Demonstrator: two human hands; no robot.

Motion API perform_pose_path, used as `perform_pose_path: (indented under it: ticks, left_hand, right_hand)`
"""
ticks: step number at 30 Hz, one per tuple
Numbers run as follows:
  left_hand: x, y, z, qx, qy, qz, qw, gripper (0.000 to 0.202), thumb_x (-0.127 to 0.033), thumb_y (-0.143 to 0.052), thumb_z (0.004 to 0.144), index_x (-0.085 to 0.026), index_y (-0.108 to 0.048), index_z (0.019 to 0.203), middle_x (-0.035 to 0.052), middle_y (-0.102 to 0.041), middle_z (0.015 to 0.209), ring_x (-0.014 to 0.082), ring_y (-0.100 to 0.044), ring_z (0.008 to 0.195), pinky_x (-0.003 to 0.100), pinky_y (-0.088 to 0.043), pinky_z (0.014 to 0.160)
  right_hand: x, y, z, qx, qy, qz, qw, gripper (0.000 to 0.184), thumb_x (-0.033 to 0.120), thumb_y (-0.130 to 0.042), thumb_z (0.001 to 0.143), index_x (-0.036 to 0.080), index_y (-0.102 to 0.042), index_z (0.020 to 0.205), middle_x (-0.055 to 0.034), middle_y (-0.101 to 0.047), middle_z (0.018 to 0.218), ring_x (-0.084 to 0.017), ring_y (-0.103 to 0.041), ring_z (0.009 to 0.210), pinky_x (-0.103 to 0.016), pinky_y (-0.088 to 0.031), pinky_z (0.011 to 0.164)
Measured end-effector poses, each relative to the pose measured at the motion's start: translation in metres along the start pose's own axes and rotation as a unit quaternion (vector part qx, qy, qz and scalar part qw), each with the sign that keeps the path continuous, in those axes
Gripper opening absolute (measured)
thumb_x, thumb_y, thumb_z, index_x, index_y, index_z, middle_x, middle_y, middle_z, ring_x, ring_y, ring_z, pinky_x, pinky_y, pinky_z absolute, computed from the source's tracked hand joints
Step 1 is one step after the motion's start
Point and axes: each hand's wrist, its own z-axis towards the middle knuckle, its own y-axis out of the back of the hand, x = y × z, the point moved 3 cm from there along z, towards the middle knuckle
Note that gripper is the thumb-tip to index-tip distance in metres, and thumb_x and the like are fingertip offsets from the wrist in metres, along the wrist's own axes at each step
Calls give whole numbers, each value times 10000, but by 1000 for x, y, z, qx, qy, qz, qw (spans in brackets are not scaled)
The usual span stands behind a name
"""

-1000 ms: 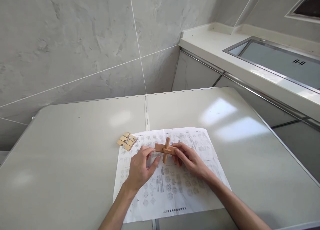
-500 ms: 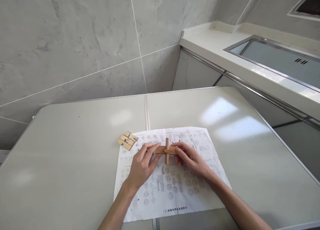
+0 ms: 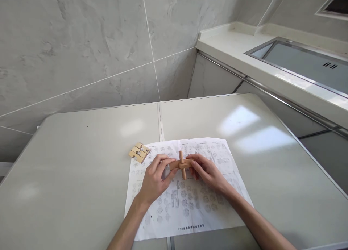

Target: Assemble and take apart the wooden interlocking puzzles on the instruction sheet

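Between my hands is a wooden interlocking puzzle (image 3: pixel 181 165), made of crossed brown pieces, with one rounded stick standing crosswise through the middle. My left hand (image 3: pixel 157 175) pinches its left end between thumb and fingers. The right end is gripped by my right hand (image 3: pixel 206 170), thumb on the near side; some of its fingers are hidden behind the wood. Under both hands lies a creased white printed sheet (image 3: pixel 190 215) with rows of small diagrams. At the sheet's upper left corner rests a group of pale wooden pieces (image 3: pixel 139 153), laid flat side by side, one marked with a 3.
The sheet lies on a glossy pale table (image 3: pixel 67 177) with a seam down its middle. Behind stands a grey marbled tile wall (image 3: pixel 95 36). To the right runs a white counter (image 3: pixel 225 43) with a glass-topped, metal-framed panel (image 3: pixel 304 63) set in it.
The crosswise stick has tilted, its top leaning left and its lower end shifting right. Both hands keep their hold on the puzzle, nearly in place.
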Motion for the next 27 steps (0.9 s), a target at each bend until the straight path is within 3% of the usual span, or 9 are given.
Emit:
perform_pose_path:
  ticks: [2, 5, 7, 9, 16, 22, 27]
  left_hand:
    - [-1, 1, 0, 3, -6, -1, 1000, 346, -419, -691, 1005, -258, -612, 1301, 90, -629, 1194, 241, -687, 1048, 386, -618, 868]
    - [-4, 1, 0, 44, -12, 0, 999, 797, -584, -791, 878, -265, -449, 1523, 165, -562, 1467, 357, -575, 1356, 536, -548, 1083]
    - [-6, 0, 1, 85, -14, 0, 996, 1031, -608, -846, 807, -286, -306, 1625, 176, -480, 1596, 384, -483, 1463, 581, -493, 1150]
    - [-8, -1, 2, 114, -19, 0, 993, 1132, -556, -892, 780, -313, -223, 1660, 159, -453, 1639, 382, -451, 1497, 594, -472, 1172]
    - [-6, -6, 1, 102, -42, 20, 994, 991, -204, -844, 860, -319, -246, 1641, 120, -527, 1593, 343, -496, 1467, 581, -467, 1171]
    - [-6, -6, -1, 76, -64, 9, 995, 907, -205, -836, 850, -296, -328, 1596, 129, -616, 1486, 348, -574, 1379, 570, -505, 1114]
    - [-8, -5, -1, 64, -67, 6, 996, 879, -323, -859, 849, -267, -359, 1570, 150, -639, 1433, 349, -610, 1322, 546, -515, 1077]
  right_hand:
    - [1, -1, 0, 9, 11, -15, 1000, 348, 515, -445, 1117, 259, -625, 1267, -13, -654, 782, -189, -623, 639, -324, -521, 602]
    - [2, -3, -1, 18, 27, -36, 999, 333, 498, -437, 1123, 256, -635, 1240, -13, -663, 795, -182, -616, 640, -323, -515, 623]
    - [2, -3, -1, 17, 30, -46, 998, 333, 497, -433, 1124, 255, -636, 1234, -12, -668, 799, -179, -617, 637, -323, -518, 631]
    - [3, -3, -1, 19, 30, -49, 998, 336, 499, -432, 1124, 256, -633, 1239, -12, -675, 802, -180, -629, 638, -323, -526, 635]
    - [4, -2, -1, 30, 32, -49, 998, 308, 477, -454, 1121, 261, -640, 1237, -14, -716, 800, -193, -697, 673, -342, -577, 683]
    - [4, -3, -4, 17, 37, -42, 998, 295, 474, -478, 1114, 256, -654, 1206, -22, -739, 804, -204, -719, 707, -347, -593, 696]
    - [5, -3, -4, 16, 28, -22, 999, 294, 485, -508, 1102, 256, -671, 1192, -32, -746, 843, -200, -717, 697, -334, -589, 665]
